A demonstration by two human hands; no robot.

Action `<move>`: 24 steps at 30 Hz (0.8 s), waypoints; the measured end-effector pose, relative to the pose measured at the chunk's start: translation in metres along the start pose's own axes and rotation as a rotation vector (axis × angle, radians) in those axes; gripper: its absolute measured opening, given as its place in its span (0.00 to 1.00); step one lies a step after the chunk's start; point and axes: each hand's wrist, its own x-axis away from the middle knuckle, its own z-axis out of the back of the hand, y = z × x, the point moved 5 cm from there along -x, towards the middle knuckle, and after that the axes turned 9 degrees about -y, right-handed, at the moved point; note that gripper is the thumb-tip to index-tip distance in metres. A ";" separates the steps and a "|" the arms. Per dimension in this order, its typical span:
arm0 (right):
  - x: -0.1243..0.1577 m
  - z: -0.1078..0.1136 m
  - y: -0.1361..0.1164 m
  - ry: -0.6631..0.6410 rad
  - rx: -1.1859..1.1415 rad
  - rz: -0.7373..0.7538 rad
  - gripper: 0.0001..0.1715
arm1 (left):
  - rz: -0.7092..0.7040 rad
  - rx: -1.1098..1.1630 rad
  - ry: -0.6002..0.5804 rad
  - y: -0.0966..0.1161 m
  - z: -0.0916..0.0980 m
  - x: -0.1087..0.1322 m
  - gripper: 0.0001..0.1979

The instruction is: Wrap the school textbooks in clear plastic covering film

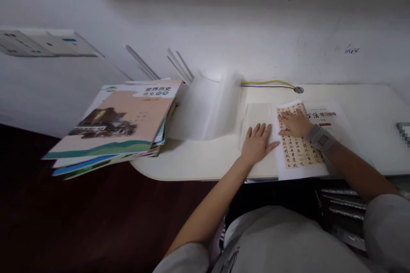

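Observation:
My left hand (257, 141) lies flat with its fingers stretched out on a thin translucent sheet (256, 116) on the white desk (192, 160). My right hand (294, 123) rests palm down, fingers spread, on a calligraphy page (299, 155) printed with columns of Chinese characters. A grey band (321, 137) wraps my right wrist. Under the page lies a booklet (326, 117) with a printed title. Neither hand grips anything.
A stack of textbooks (118, 126) overhangs the desk's left end. A curled roll of translucent paper (208, 106) stands beside it. A yellow cable (269, 82) runs along the wall to a desk hole. Drawer handles (342, 204) sit under the desk at right.

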 end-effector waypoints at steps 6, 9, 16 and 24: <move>0.001 0.003 -0.002 0.011 0.014 -0.028 0.40 | 0.013 0.059 0.071 -0.004 0.001 -0.001 0.23; -0.001 0.005 -0.004 0.011 0.005 0.015 0.41 | 0.015 0.123 0.134 -0.007 0.004 -0.002 0.15; 0.008 0.001 0.006 -0.047 -0.029 0.119 0.41 | 0.056 0.212 0.263 -0.014 0.009 0.001 0.15; 0.020 0.002 0.006 -0.106 -0.048 0.157 0.42 | 0.048 0.227 0.267 -0.013 0.010 0.001 0.15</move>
